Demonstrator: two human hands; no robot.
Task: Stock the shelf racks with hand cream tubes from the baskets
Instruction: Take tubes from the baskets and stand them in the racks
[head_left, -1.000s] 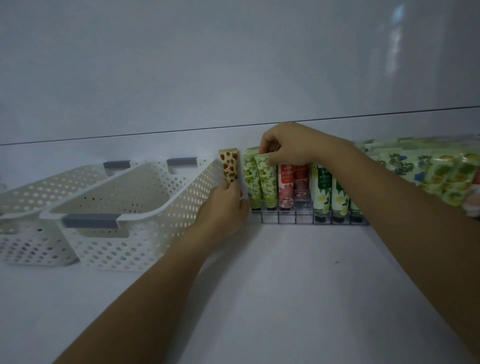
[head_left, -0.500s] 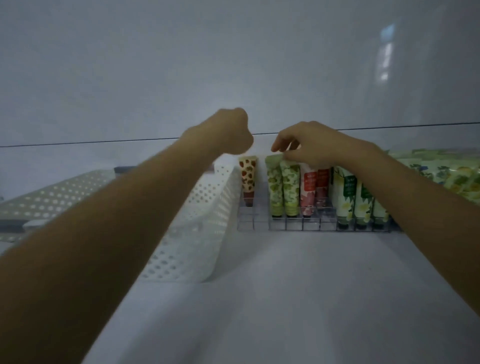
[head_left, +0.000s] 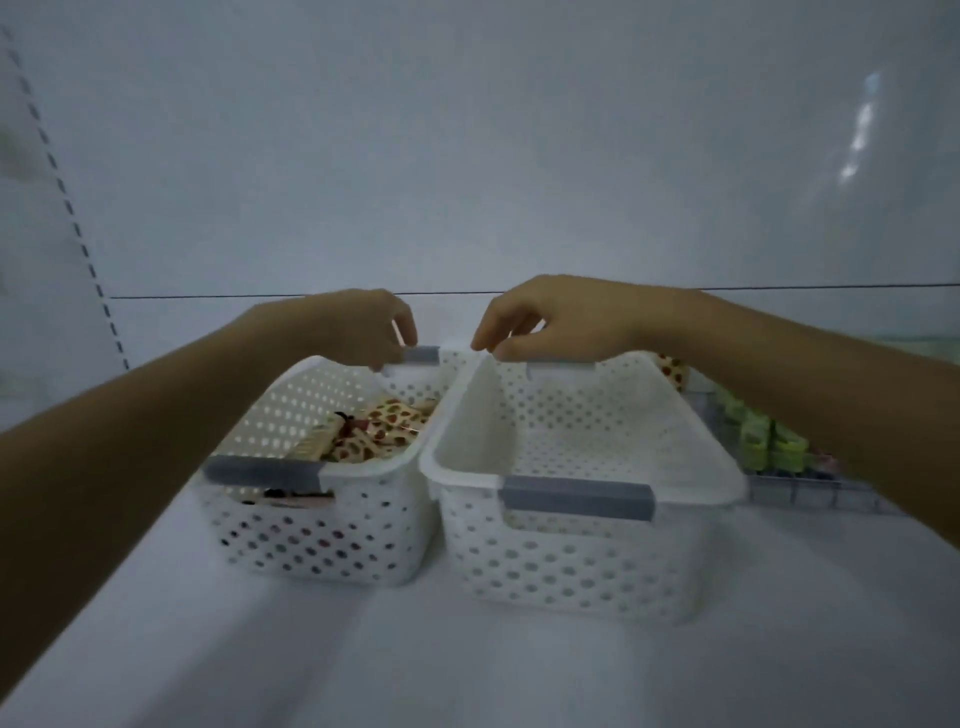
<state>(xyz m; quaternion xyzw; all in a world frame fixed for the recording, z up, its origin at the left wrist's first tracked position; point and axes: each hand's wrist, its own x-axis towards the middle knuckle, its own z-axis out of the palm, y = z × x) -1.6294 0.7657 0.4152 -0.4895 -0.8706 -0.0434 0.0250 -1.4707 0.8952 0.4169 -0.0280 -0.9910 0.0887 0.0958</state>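
Observation:
Two white perforated baskets with grey handles stand side by side. The left basket (head_left: 311, 525) holds several strawberry-patterned hand cream tubes (head_left: 379, 431). The right basket (head_left: 582, 566) has nothing in it. My left hand (head_left: 358, 330) hovers over the left basket's far handle, fingers loosely curled with nothing in them. My right hand (head_left: 550, 322) hangs over the right basket's far rim, fingertips down at its handle, holding nothing. On the right, partly hidden by my forearm, is the wire shelf rack (head_left: 810, 493) with green tubes (head_left: 758, 441). One strawberry tube (head_left: 672, 371) stands behind the right basket.
Everything rests on a white shelf board (head_left: 467, 665). A white back panel (head_left: 467, 156) rises behind, with a slotted upright (head_left: 78, 234) at the left. More green patterned packs show blurred at the far right edge (head_left: 930, 343).
The view has swung left and down onto the baskets. My left hand came down from a raised fist to the left basket's far rim; my right hand left the rack's tubes for the right basket.

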